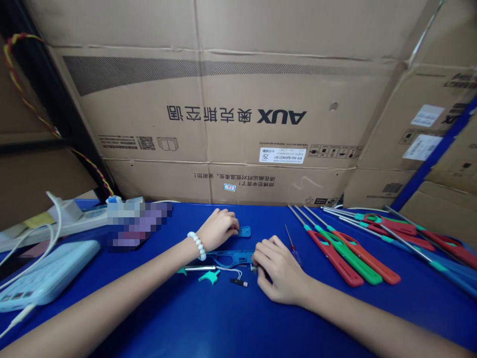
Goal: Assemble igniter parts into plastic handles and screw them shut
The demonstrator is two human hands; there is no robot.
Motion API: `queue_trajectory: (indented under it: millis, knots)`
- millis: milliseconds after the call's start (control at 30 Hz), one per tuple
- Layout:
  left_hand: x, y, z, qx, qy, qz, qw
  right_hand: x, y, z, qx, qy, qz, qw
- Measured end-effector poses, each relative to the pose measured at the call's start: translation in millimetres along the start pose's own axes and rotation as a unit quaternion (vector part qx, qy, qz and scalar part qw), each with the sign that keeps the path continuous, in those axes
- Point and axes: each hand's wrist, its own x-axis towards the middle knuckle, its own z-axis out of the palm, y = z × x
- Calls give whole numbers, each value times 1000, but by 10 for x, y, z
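Observation:
My left hand (218,229), with a white bead bracelet at the wrist, has its fingers closed at the end of a blue lighter casing half (245,231). Below it lies another blue casing half (227,258), with a trigger-guard loop. Over this piece's right end, my right hand (278,271) is curled, and a small metallic part shows by its fingertips; what the fingers grip is mostly hidden. Between the forearms are a teal trigger (209,277), a metal tube (201,268) and a small black component (238,282) near thin white wires. A screwdriver (293,249) lies just beyond my right hand.
Red, green and orange long-necked lighters (346,258) lie at right, with several more (410,233) piled beyond. On the left are a light-blue power bank (48,273) with a cable, a power strip (89,219) and a blurred purple item (143,226). Cardboard (238,99) walls the back.

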Motion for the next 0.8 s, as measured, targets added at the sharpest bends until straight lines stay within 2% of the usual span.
queue_trajectory:
  millis: [200, 333, 567, 600, 667, 733, 800]
  knots:
    - [56, 0, 39, -14, -6, 5, 1000, 15, -37, -31, -4, -50, 19, 999]
    - [67, -1, 42, -57, 10, -1, 998, 26, -36, -34, 11, -56, 33, 998]
    - [-81, 245, 28, -208, 78, -36, 974, 13, 31, 40, 63, 44, 89, 993]
    - [-116, 288, 40, -243, 88, -37, 965, 9, 42, 55, 69, 57, 99, 991]
    - [-179, 356, 76, -413, 123, -44, 901, 2, 60, 76, 74, 77, 114, 988]
    - [-226, 397, 116, -497, 135, -52, 856, 2, 73, 85, 75, 93, 122, 985]
    - [-254, 415, 150, -518, 133, -56, 843, 5, 82, 85, 82, 103, 131, 983]
